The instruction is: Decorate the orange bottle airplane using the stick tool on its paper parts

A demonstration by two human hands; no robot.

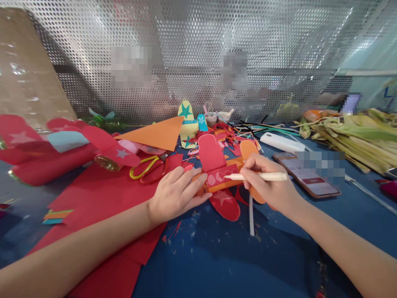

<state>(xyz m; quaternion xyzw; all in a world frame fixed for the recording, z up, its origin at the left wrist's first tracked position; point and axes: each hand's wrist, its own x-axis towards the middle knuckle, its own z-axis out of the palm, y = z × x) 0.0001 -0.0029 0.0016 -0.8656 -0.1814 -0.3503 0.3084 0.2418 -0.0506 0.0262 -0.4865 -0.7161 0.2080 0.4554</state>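
A white marker pen (263,176) is pinched between the fingers of my right hand (271,184). Its tip touches a red panel (218,177) with pale ovals on it, part of a red and orange paper toy plane (212,153). From the left, my left hand (176,190) grips the end of the plane and steadies it, hiding that part. One red wing (225,205) with a pale star points toward me; an orange strip (249,149) crosses behind my right hand.
Red paper sheets (114,231), scissors (149,167) and a red toy plane (62,159) lie left. Coloured scraps (223,134) and a yellow plane (187,130) are behind. A phone (305,176), white device (282,142) and dried husks (344,132) lie right. Perforated metal (192,33) stands behind.
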